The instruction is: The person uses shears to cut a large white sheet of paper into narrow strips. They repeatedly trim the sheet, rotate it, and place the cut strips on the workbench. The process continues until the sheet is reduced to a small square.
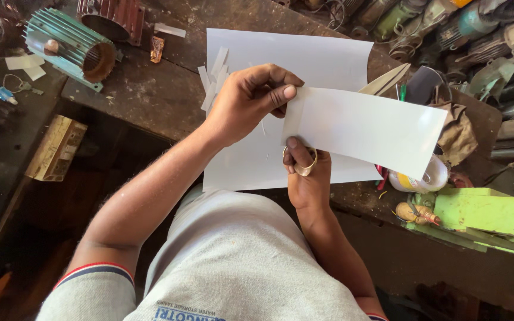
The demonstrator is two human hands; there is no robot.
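Note:
My left hand (251,101) pinches the left edge of a white rectangular sheet piece (367,128), held up above the bench. Under that piece, my right hand (307,175) grips large scissors by their brass-coloured handle ring (301,166). The pale blades (385,81) stick out past the sheet's upper edge. A larger white sheet (287,59) lies flat on the dark workbench (144,95) beneath both hands. Several narrow white strips (212,77) lie on it by my left wrist.
A teal finned motor housing (69,47) and a dark red one (114,18) sit at the back left. Motor parts and tools crowd the back right (465,30). A green block (486,211), a white round container (420,178) and a wooden box (58,148) are nearby.

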